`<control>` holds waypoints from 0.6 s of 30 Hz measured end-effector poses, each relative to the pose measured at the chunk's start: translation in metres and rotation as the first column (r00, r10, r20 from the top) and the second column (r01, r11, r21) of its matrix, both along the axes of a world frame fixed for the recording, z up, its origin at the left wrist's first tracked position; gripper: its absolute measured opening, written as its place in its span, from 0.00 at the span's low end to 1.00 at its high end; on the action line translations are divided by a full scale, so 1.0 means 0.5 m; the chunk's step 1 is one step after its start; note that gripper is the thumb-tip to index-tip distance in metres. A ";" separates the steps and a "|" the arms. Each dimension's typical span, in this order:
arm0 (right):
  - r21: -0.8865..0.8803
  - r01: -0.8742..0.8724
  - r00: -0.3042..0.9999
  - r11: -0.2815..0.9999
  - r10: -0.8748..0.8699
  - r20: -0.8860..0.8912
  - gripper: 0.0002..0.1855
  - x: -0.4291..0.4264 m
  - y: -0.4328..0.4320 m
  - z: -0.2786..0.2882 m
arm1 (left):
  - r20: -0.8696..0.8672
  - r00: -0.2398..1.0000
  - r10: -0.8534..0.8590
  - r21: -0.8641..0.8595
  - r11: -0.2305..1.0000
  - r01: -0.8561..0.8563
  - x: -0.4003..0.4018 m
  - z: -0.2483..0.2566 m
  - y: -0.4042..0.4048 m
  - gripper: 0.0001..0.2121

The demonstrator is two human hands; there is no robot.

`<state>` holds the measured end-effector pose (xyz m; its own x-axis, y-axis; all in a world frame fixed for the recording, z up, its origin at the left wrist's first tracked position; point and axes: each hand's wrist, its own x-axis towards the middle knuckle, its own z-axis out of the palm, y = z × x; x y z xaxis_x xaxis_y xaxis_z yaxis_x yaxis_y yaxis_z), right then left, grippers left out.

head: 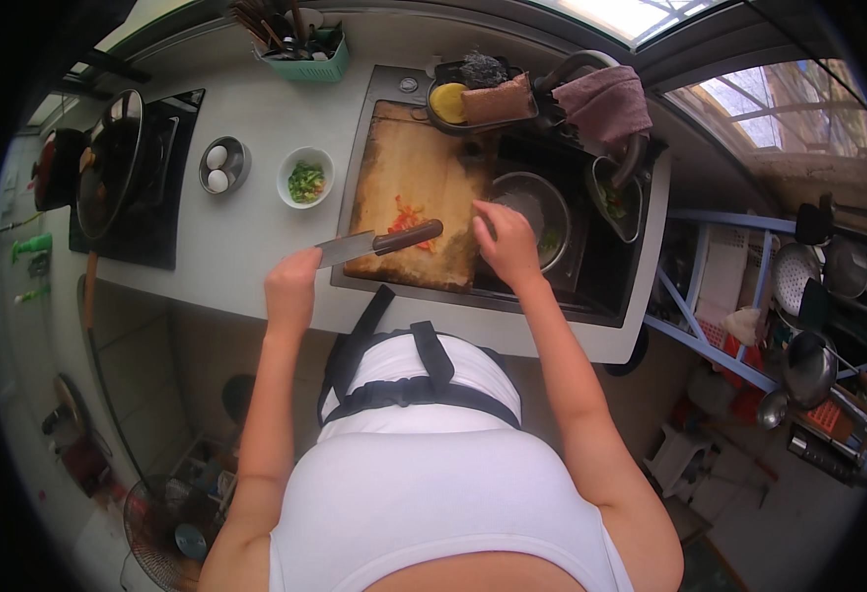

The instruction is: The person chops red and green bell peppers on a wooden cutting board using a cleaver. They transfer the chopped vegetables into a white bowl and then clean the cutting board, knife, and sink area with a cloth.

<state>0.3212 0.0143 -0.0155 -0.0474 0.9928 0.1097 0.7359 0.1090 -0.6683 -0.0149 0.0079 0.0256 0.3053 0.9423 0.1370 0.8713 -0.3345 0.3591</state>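
Observation:
My left hand (293, 280) grips a kitchen knife (346, 249) by the front of its blade. The brown handle points right, above a wooden cutting board (419, 152) with dark, worn edges. Beneath the knife lies a small heap of chopped red and orange vegetable (407, 219). My right hand (509, 240) hovers by the board's right edge, beside the sink; its fingers are apart and nothing shows in them. In the sink stands a round metal basin (561, 211), partly hidden by that hand, with some green bits inside. Left of the board, a white bowl (306, 177) contains chopped green vegetable.
Two eggs lie in a metal bowl (235, 164) near the black cooktop (174, 159), which carries a lidded pan (112, 163). Behind the board are a sponge caddy (496, 118) and a faucet draped with a pink cloth (602, 103). A metal strainer (637, 222) occupies the sink's right corner.

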 end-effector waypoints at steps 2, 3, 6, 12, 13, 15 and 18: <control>0.091 -0.188 0.979 0.978 0.179 0.097 0.18 -0.030 -0.012 0.029 | 0.006 0.998 -0.055 0.057 0.997 0.055 0.003 0.001 0.000 0.07; 0.123 -0.247 0.966 0.961 0.233 0.113 0.20 -0.047 -0.017 0.048 | -0.005 0.997 -0.077 0.057 0.995 0.077 0.004 0.003 -0.001 0.08; 0.103 -0.358 0.927 0.928 0.340 0.159 0.26 -0.072 -0.039 0.063 | 0.005 0.993 -0.119 0.068 0.991 0.119 0.020 0.003 -0.002 0.10; -0.003 -0.384 0.901 0.923 0.375 0.220 0.26 -0.075 -0.078 0.060 | 0.044 0.969 -0.242 0.109 0.966 0.236 0.069 0.007 -0.003 0.11; -0.039 -0.377 0.900 0.925 0.376 0.220 0.24 -0.073 -0.085 0.063 | 0.050 0.963 -0.266 0.109 0.960 0.259 0.074 0.007 -0.003 0.11; -0.018 -0.367 0.896 0.930 0.358 0.261 0.19 -0.067 -0.094 0.065 | 0.102 0.965 -0.242 -0.098 0.963 0.252 0.079 0.013 0.000 0.12; 0.111 -0.349 0.891 0.931 0.293 0.346 0.14 -0.050 -0.105 0.062 | 0.122 0.965 -0.231 -0.266 0.929 0.256 0.093 0.041 0.003 0.15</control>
